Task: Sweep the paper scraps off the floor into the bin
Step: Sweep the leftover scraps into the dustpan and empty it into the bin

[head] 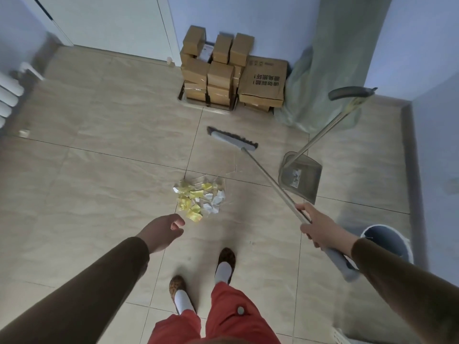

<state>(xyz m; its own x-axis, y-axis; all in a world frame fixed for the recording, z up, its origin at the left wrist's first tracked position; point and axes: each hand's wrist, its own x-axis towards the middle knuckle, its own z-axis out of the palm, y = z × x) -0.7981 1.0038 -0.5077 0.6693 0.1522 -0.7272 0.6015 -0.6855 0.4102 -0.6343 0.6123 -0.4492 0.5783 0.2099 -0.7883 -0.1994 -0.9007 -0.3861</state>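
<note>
Yellow and white paper scraps (198, 199) lie heaped in one loose pile on the beige tiled floor (99, 157), just ahead of the person's feet in patterned slippers (226, 263). Taking that pile as the landmark, the left hand (162, 230) hovers just short of its near left edge, fingers (178, 220) loosely curled with nothing between them, not touching the paper. To the right of the pile, the right hand (320, 228) grips the metal shaft of a broom (263, 177), fingers wrapped round it just above the grey grip. The broom head (232, 139) rests on the floor beyond the pile and to its right, well apart from the scraps. A long-handled dustpan (301, 176) stands further right of the pile, its pan on the floor and its handle leaning up and away. The round bin (387, 242) sits to the right of the pile, nearer the person, partly hidden behind the right forearm. Far beyond the pile, stacked cardboard boxes (223, 70) stand against the wall beside a pale green curtain (330, 70).
</note>
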